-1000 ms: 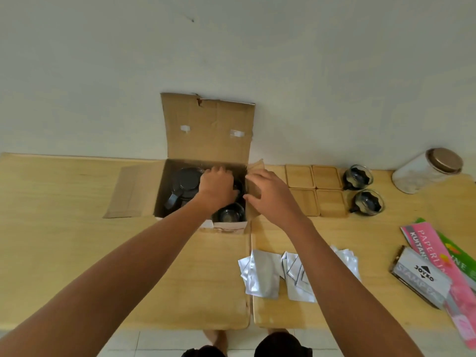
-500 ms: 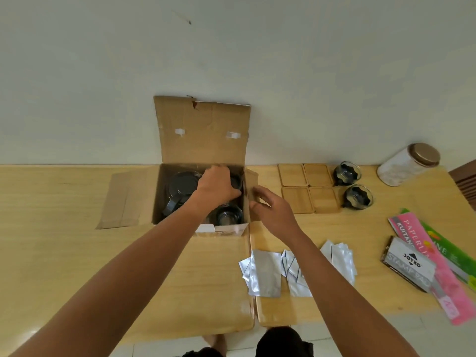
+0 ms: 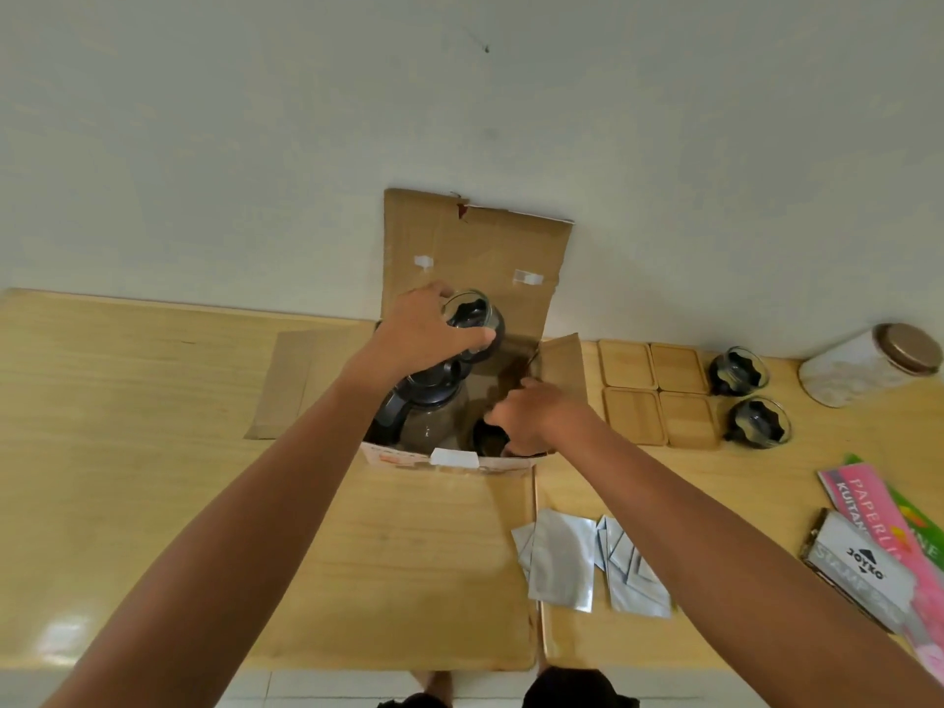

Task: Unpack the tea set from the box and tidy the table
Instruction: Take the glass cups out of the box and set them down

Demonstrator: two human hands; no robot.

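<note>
An open cardboard box [image 3: 477,258] stands at the back of the wooden table [image 3: 127,426]. My left hand [image 3: 419,332] holds a small glass cup [image 3: 472,319] with a dark base, lifted above the box. Below it in the box sits a glass teapot [image 3: 426,408] with a black lid and handle. My right hand [image 3: 536,419] reaches into the box's right side, fingers around another glass cup [image 3: 488,436]; whether it grips the cup is unclear. Two more glass cups [image 3: 738,370] [image 3: 758,421] stand right of four wooden coasters [image 3: 656,393].
A lidded glass jar [image 3: 868,362] lies at the far right by the wall. Several silver sachets [image 3: 587,559] lie near the front edge. A stamp pad box [image 3: 863,569] and pink and green paper packs [image 3: 868,498] lie at the right. Box flaps spread left [image 3: 291,383] and forward.
My left hand has lifted a glass cup up out of the box. My right hand has moved from the box's right flap down into the box onto another cup.
</note>
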